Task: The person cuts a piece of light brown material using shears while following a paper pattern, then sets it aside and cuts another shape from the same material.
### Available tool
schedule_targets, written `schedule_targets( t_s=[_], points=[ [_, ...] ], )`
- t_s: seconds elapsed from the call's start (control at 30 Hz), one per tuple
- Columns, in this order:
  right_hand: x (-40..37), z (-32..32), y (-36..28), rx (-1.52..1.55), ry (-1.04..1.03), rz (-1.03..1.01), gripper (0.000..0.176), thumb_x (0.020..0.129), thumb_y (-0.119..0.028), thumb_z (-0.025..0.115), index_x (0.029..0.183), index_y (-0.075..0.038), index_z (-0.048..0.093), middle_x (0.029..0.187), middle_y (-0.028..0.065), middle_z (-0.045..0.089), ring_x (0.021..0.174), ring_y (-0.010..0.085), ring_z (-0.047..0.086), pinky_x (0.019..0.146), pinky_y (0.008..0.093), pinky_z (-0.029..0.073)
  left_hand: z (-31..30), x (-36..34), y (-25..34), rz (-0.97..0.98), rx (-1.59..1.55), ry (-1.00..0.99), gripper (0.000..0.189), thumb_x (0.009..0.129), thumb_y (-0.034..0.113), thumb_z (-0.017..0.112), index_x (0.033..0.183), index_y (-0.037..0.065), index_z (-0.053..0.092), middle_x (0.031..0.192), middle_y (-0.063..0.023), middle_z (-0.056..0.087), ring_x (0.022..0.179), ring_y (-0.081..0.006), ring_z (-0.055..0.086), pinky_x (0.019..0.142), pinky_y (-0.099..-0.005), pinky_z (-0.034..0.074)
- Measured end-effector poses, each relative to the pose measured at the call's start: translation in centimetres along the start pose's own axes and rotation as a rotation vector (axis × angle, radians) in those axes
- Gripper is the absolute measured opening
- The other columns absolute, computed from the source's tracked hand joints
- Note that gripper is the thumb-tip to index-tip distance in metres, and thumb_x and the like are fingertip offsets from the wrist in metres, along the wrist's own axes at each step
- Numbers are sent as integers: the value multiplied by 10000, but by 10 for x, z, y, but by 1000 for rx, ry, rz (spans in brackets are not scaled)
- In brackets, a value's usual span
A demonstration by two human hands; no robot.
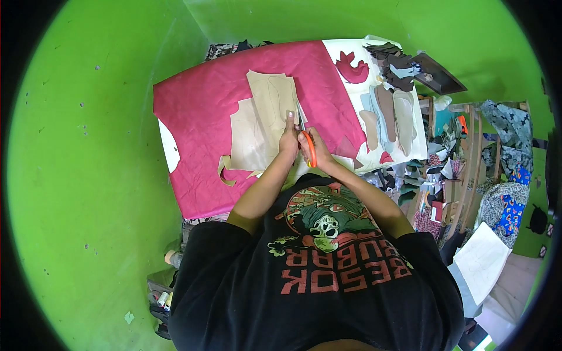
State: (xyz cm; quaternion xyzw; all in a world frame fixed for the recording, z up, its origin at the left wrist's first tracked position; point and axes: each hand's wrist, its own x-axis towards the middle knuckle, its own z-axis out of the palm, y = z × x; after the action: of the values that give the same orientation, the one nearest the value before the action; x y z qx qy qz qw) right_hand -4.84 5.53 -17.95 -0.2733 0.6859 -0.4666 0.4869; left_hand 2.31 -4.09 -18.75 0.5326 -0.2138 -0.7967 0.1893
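My right hand (317, 145) is closed around the orange handles of a pair of scissors (312, 153). The narrow blades point away from me, along the right edge of a tan sheet (270, 96) with curved outlines drawn on it. My left hand (288, 139) grips the near right part of that sheet, its thumb lying on top beside the blades. Under and left of it lies a paler tan piece (244, 137), with a curled strip (225, 173) at its lower left. Both rest over a large crimson sheet (199, 111) spread across the table.
Cut shoe-shaped pieces (403, 120) in grey, brown and blue lie on the white tabletop (417, 140) at right. Dark scraps (398, 64) and a dark tray (440, 75) are behind them. A wooden rack (468, 164) with fabric stands further right. Green walls (88, 175) border the table.
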Motion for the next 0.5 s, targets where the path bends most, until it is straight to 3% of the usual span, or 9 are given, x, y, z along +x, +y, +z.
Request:
schedule_targets(
  t_s=[0.1,0.23,0.3,0.4,0.5],
  points=[
    [-4,-3,-8,24,-28,61,516,1015,-563,580,1172,-96,426,676,-5,473,513,87,445,452,274,385,-2,0,1,-47,-12,-14,631,896,754,622,741,164,462,693,-1,470,617,-152,508,605,-305,484],
    [-1,1,-5,5,8,-5,519,1012,-567,585,1179,-98,440,686,-11,468,511,80,433,450,270,379,-4,5,-3,-33,41,22,636,895,755,622,766,141,516,721,-18,510,652,-163,537,631,-314,495],
    [6,0,-6,28,43,16,512,1009,-563,597,1184,-106,448,692,-19,458,507,77,421,447,264,368,-4,3,-3,-44,63,-64,672,905,773,585,825,106,583,777,-45,555,713,-181,574,669,-328,510],
    [6,-2,-9,65,30,72,501,1008,-554,607,1186,-109,462,688,-28,444,504,76,411,444,262,358,-2,-9,2,-1,224,-43,740,908,809,527,900,75,623,837,-64,592,762,-196,599,705,-346,525],
    [3,-3,-14,113,3,113,491,1009,-545,610,1184,-111,462,676,-34,433,485,71,392,427,262,336,-4,-5,-1,-21,132,-57,804,903,846,470,937,59,627,866,-68,610,774,-198,604,745,-347,530]
  ],
)
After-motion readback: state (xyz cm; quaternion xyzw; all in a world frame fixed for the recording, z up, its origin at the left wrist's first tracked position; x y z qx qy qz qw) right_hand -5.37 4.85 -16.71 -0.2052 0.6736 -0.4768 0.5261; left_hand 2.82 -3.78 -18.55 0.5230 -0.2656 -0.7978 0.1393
